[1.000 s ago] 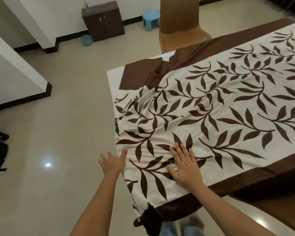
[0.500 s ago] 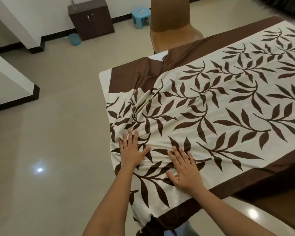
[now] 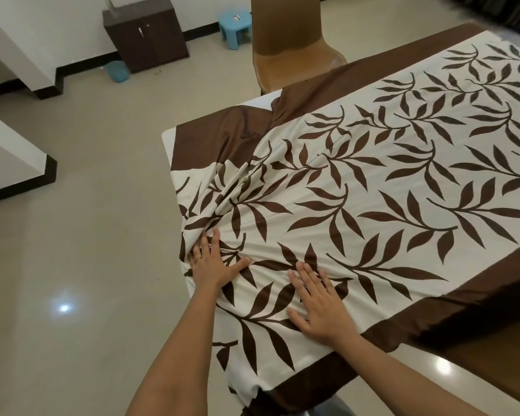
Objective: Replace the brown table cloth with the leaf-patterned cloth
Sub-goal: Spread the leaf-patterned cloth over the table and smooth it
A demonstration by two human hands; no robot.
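One leaf-patterned cloth (image 3: pixel 357 205) lies spread over one table (image 3: pixel 167 136), cream in the middle with dark brown leaf sprays and a wide brown border (image 3: pixel 216 139) round it. Only a thin white strip of the table shows, at the far left corner and along the far edge beside the chair. The cloth is bunched into folds (image 3: pixel 222 193) near the left edge and lies flatter toward the right. Its near corner hangs down over the table's edge.

Two hands rest on the cloth, both palm down. The left hand (image 3: pixel 210 262) lies at the left edge with its fingers straight and spread, thumb out to the right, pressing on the creased part; it wears one ring (image 3: pixel 198 259). The right hand (image 3: pixel 318 304) lies flat just to the right of it, fingers straight and close together, pressing the cloth to the table. Neither hand pinches or grips the fabric. The two hands are near each other but do not touch.

No separate brown table cloth can be told apart from the border.

Beyond the table stands one brown chair (image 3: pixel 285 46), touching the far edge. On the pale tiled floor there are one dark wooden cabinet (image 3: pixel 146 34) against the wall, one blue stool (image 3: pixel 236 27) and one blue bin (image 3: pixel 117 71) beside the cabinet
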